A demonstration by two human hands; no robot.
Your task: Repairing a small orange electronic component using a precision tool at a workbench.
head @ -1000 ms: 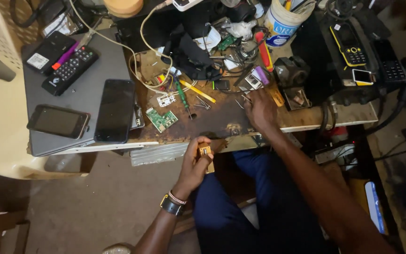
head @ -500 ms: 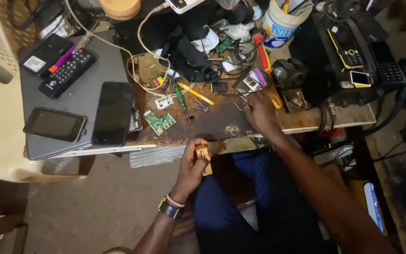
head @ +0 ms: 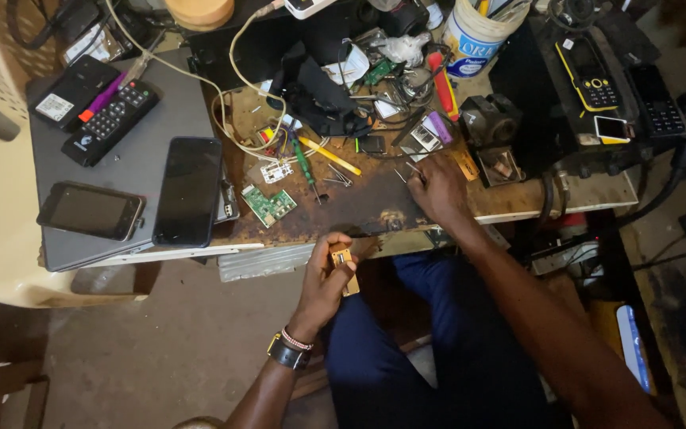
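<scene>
**Small gold part held off the bench edge**

Pinched between thumb and fingers of the left hand, a small gold-coloured phone part sits just below the front edge of the workbench, raised towards the eye, apparently for inspection. Farther in, the right hand rests on the scorched bench top, fingers closed over fine metal tools; whether it grips them cannot be told. Beyond lie a green circuit board, a yellow-handled tool and a white bucket.
</scene>
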